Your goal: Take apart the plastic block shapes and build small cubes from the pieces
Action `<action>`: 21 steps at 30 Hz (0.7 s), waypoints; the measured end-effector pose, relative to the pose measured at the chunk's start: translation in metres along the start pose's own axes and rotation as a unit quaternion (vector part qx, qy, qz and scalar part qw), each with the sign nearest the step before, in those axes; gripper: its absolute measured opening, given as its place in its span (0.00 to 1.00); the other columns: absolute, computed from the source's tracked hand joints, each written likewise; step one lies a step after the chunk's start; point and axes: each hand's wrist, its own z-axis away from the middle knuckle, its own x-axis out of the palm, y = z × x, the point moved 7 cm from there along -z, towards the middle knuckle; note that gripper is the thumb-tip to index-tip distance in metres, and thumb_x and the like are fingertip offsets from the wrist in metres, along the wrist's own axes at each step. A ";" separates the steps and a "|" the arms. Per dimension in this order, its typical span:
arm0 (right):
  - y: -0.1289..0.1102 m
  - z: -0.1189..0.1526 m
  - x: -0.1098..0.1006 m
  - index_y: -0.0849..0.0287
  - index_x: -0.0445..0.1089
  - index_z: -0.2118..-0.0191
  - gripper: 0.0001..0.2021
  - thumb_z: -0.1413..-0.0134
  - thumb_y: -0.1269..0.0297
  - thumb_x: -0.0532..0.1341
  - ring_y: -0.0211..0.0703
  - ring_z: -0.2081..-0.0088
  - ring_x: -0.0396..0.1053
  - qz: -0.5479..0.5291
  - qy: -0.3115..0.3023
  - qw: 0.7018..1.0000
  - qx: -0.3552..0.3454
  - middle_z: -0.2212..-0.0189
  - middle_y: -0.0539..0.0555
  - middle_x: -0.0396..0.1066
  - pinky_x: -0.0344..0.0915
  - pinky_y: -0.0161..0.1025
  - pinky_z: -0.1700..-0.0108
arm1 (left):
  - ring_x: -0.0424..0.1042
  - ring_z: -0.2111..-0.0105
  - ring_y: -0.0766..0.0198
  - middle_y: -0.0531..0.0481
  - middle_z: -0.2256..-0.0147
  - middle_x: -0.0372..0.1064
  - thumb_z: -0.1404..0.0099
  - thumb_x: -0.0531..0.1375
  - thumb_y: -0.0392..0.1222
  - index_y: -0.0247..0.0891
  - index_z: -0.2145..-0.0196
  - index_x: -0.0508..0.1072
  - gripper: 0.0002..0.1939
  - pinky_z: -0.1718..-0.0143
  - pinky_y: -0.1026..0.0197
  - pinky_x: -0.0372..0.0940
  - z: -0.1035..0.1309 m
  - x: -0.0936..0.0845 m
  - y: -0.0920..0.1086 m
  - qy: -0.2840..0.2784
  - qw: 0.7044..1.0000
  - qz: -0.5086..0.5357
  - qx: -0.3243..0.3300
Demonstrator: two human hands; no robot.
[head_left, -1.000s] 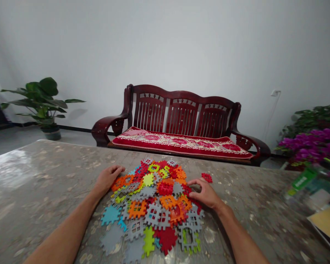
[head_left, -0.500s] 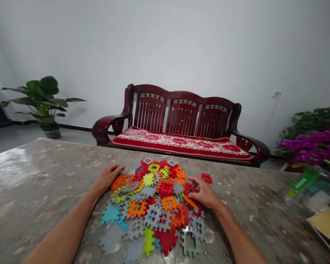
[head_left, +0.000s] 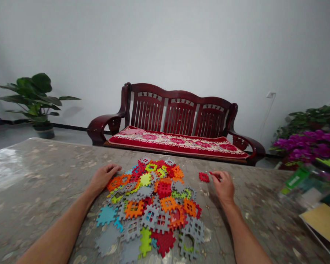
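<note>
A heap of flat interlocking plastic tiles [head_left: 145,198] in red, orange, grey, lime and blue lies in front of me, many with window cut-outs. My left hand [head_left: 103,178] rests at the heap's far left edge beside orange tiles [head_left: 115,182], fingers loosely extended and holding nothing. To the right of the heap, my right hand [head_left: 224,185] pinches a small red piece [head_left: 210,172], probably a tile, mostly hidden by the fingers. Just left of those fingertips, a single red window tile [head_left: 204,177] lies flat on the table, apart from the heap.
The table [head_left: 57,176] has a patterned, shiny cover. At its right side are a clear container with a green label [head_left: 294,181] and a tan notebook or box [head_left: 323,222]. Beyond stand a wooden bench [head_left: 178,113], a potted plant [head_left: 35,99] and purple flowers [head_left: 308,146].
My right hand has moved right, off the heap, with a red piece in its fingers. An orange window tile now shows at the heap's right side. My left hand stays in place.
</note>
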 end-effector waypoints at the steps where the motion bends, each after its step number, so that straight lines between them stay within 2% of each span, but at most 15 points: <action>1: 0.004 0.001 0.001 0.53 0.73 0.70 0.11 0.51 0.53 0.59 0.51 0.60 0.67 0.009 -0.017 1.000 -0.001 0.66 0.56 0.72 0.63 0.46 0.53 | 0.74 0.65 0.56 0.50 0.68 0.79 0.49 0.58 0.67 0.39 0.68 0.78 0.28 0.63 0.60 0.66 0.000 0.000 0.000 -0.001 1.000 0.001 -0.001; 4: 0.023 0.006 0.011 0.54 0.75 0.67 0.14 0.54 0.51 0.61 0.50 0.64 0.70 -0.039 -0.080 0.995 0.055 0.69 0.55 0.74 0.66 0.46 0.57 | 0.74 0.66 0.56 0.50 0.69 0.78 0.50 0.58 0.67 0.39 0.69 0.78 0.28 0.64 0.61 0.67 0.000 0.000 -0.001 0.000 1.000 -0.001 -0.007; 6: 0.039 0.006 0.007 0.57 0.75 0.64 0.18 0.54 0.49 0.60 0.49 0.66 0.71 -0.079 -0.044 0.990 0.112 0.70 0.55 0.76 0.67 0.45 0.59 | 0.74 0.66 0.56 0.50 0.68 0.78 0.50 0.58 0.67 0.39 0.68 0.78 0.28 0.64 0.61 0.67 0.000 0.000 -0.001 0.002 1.000 0.000 -0.010; 9: 0.065 0.002 -0.010 0.60 0.74 0.60 0.21 0.56 0.49 0.59 0.51 0.63 0.73 -0.097 0.039 0.981 0.161 0.65 0.58 0.77 0.68 0.47 0.56 | 0.74 0.65 0.56 0.50 0.67 0.79 0.51 0.58 0.67 0.39 0.68 0.78 0.28 0.63 0.61 0.67 -0.001 0.000 -0.002 0.003 1.000 0.001 -0.011; 11: 0.080 -0.001 -0.011 0.59 0.74 0.57 0.23 0.59 0.51 0.62 0.53 0.59 0.73 -0.093 0.008 0.980 0.176 0.61 0.59 0.77 0.68 0.48 0.55 | 0.74 0.65 0.55 0.50 0.68 0.79 0.51 0.58 0.67 0.39 0.69 0.78 0.28 0.63 0.60 0.67 -0.002 0.000 -0.002 0.002 1.000 -0.003 -0.012; 13: 0.088 -0.001 -0.003 0.58 0.74 0.55 0.26 0.63 0.51 0.65 0.55 0.56 0.73 -0.080 -0.068 0.979 0.172 0.56 0.60 0.77 0.68 0.49 0.53 | 0.74 0.66 0.55 0.50 0.69 0.79 0.52 0.58 0.68 0.40 0.69 0.78 0.28 0.63 0.60 0.67 -0.002 0.000 -0.002 0.004 1.000 -0.005 -0.014; 16: 0.085 0.003 0.011 0.57 0.73 0.50 0.31 0.64 0.51 0.67 0.57 0.52 0.72 -0.036 -0.154 0.979 0.127 0.53 0.60 0.75 0.67 0.52 0.50 | 0.74 0.66 0.54 0.51 0.69 0.79 0.53 0.59 0.69 0.41 0.70 0.78 0.28 0.63 0.60 0.67 -0.001 0.000 0.000 0.006 1.000 -0.003 -0.015; 21: 0.072 0.006 0.020 0.54 0.72 0.48 0.29 0.61 0.53 0.67 0.56 0.51 0.72 0.051 -0.173 0.982 0.045 0.54 0.57 0.76 0.64 0.54 0.47 | 0.75 0.66 0.54 0.50 0.69 0.79 0.52 0.58 0.68 0.40 0.69 0.78 0.28 0.63 0.59 0.66 0.002 0.000 0.004 -0.001 1.000 -0.006 -0.016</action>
